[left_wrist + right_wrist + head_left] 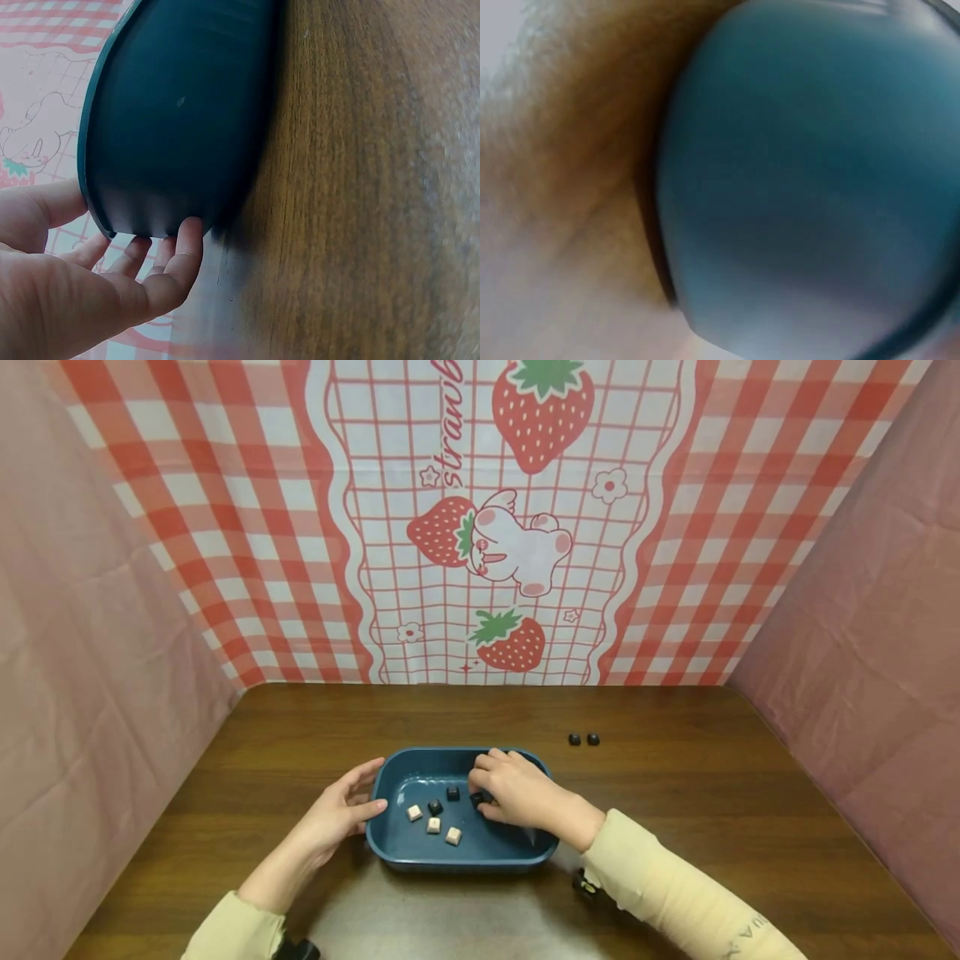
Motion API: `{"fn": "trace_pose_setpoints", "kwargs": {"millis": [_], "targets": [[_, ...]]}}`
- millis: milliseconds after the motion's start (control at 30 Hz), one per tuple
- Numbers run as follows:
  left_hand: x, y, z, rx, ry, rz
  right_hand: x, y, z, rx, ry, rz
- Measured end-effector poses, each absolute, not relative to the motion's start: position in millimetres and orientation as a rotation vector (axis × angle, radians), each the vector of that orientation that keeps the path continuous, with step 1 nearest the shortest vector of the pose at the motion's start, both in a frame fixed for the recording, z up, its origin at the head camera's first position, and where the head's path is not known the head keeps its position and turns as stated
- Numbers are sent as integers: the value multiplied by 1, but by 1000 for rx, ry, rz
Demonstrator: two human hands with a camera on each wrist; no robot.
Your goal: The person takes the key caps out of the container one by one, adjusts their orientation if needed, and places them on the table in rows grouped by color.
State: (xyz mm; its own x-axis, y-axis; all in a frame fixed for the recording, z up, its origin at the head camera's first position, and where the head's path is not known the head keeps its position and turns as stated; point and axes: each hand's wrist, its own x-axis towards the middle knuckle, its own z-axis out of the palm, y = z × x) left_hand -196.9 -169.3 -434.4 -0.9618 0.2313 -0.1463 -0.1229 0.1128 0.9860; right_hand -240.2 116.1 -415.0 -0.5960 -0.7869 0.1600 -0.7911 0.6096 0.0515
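A dark blue rectangular tub [465, 865] stands on the wooden table. My left hand [343, 810] grips its left end, thumb over the rim and fingers against the outer wall; the left wrist view shows that hand [112, 277] on the tub's wall [172, 127]. Inside, my right hand [517, 789] pinches a black keycap [477, 798] between thumb and fingers, low over the floor of the tub. To its left lie a black keycap [453, 793], another black keycap [435, 807] and three cream keycaps [433, 826]. The right wrist view is blurred and mostly filled by the tub's outer wall [802, 150].
Two black keycaps [583, 739] lie side by side on the table [675, 777], behind and to the right of the tub. A red checked strawberry cloth [480, 568] hangs at the back edge, with pink cloths on both sides.
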Motion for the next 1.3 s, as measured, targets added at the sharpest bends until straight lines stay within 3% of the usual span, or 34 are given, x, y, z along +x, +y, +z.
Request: {"fn": "trace_pose_setpoints", "kwargs": {"millis": [1300], "targets": [[-196,-166,-431,61,2128,1937,-255,182,-350,1099,-2594,51]]}}
